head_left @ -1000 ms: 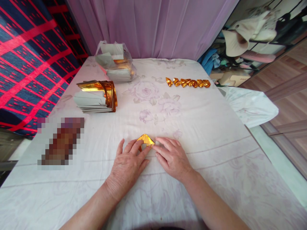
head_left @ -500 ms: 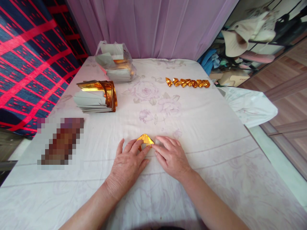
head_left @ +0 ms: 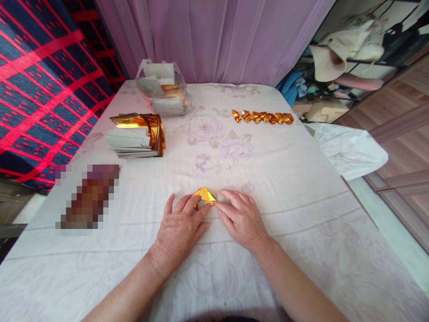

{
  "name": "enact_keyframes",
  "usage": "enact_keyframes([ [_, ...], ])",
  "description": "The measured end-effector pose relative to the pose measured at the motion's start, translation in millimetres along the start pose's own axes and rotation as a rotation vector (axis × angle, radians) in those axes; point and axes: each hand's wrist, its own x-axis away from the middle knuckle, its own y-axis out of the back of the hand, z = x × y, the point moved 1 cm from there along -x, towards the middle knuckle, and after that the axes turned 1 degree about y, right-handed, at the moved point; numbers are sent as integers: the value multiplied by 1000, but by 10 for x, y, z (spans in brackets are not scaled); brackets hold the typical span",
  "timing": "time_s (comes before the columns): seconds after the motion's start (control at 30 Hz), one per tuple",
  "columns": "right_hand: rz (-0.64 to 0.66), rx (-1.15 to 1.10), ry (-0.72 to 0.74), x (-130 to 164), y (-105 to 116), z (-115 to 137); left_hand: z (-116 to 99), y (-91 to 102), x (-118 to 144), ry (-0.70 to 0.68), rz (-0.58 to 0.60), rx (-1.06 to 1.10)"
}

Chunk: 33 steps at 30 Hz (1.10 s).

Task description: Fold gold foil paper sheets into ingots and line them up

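A small piece of gold foil paper [head_left: 205, 194], folded to a peak at its far side, lies flat on the table before me. My left hand [head_left: 179, 221] rests over its left and near part, fingers stretched and spread, fingertips pressing on the foil and covering some of it. At the paper's right corner, my right hand [head_left: 241, 218] touches the edge with a fingertip, its fingers extended. Farther off on the right, a row of folded gold foil pieces [head_left: 263, 117] lies on the cloth.
A stack of gold and grey foil sheets [head_left: 132, 142] stands at the left. Behind it sits a clear plastic bag [head_left: 164, 91] of more sheets. A pixelated patch [head_left: 89, 197] covers something at the near left. A white plastic bag [head_left: 351, 150] hangs beyond the table's right edge.
The view has shifted very slightly. Both hands stay in nearly the same place on the gold foil paper, which looks unchanged.
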Motion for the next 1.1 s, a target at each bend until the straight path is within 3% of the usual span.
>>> enact_keyframes([
  [0.27, -8, -12, 47, -5, 5, 42, 6, -12, -6, 17, 18, 47],
  [0.53, -5, -22, 34, 1, -17, 27, 152, 30, -61, -6, 31, 202],
  [1.1, -30, -28, 109, -23, 3, 152, 160, 32, -68, -6, 23, 195],
])
